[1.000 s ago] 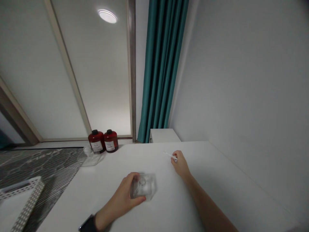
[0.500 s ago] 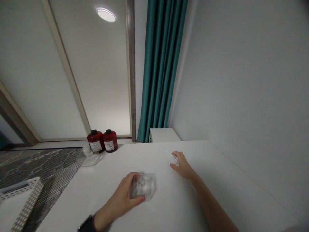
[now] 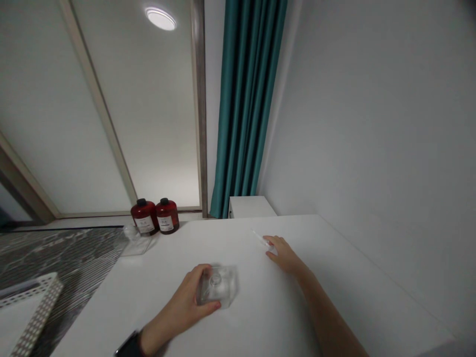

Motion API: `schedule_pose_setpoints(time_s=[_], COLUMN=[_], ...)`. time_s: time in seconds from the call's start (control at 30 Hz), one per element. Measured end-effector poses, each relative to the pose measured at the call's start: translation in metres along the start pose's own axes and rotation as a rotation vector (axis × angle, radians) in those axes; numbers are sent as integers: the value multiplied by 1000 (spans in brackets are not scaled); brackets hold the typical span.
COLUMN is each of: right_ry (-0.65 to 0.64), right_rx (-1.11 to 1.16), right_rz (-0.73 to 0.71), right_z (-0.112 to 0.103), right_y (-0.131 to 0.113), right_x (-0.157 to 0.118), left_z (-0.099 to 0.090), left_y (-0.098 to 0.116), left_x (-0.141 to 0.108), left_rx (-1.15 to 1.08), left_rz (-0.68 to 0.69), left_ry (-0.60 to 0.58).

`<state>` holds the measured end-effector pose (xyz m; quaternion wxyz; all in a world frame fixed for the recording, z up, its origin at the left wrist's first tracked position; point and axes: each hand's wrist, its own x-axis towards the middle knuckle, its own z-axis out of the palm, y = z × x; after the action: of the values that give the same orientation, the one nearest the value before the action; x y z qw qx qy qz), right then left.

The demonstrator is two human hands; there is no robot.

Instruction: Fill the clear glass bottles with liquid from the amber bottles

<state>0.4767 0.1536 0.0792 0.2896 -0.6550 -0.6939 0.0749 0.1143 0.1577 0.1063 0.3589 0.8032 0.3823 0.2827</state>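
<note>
- Two hands: right hand has just opened more near one clear stick; maybe letting go, but I cannot tell if they touch.
- Left hand is half open, holding one clear box on one white surface.
- From the box, the stick is at one o'clock, two red bottles at eleven o'clock.

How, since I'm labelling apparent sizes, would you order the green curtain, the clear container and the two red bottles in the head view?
1. Green curtain
2. Clear container
3. Left red bottle and right red bottle: too alike to rank
</note>
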Motion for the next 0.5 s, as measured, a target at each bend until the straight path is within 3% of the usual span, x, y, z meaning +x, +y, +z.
schedule_pose_setpoints(time_s=[0.33, 0.5], right_ry=[101, 184], right_rx=[-9, 71], right_rz=[1, -51], right_z=[4, 2], right_y=[-4, -31], right_x=[1, 4], left_z=[3, 4], left_y=[-10, -11], left_x=[-1, -1], left_rx=[-5, 4], left_rz=[21, 22], left_ry=[-1, -24])
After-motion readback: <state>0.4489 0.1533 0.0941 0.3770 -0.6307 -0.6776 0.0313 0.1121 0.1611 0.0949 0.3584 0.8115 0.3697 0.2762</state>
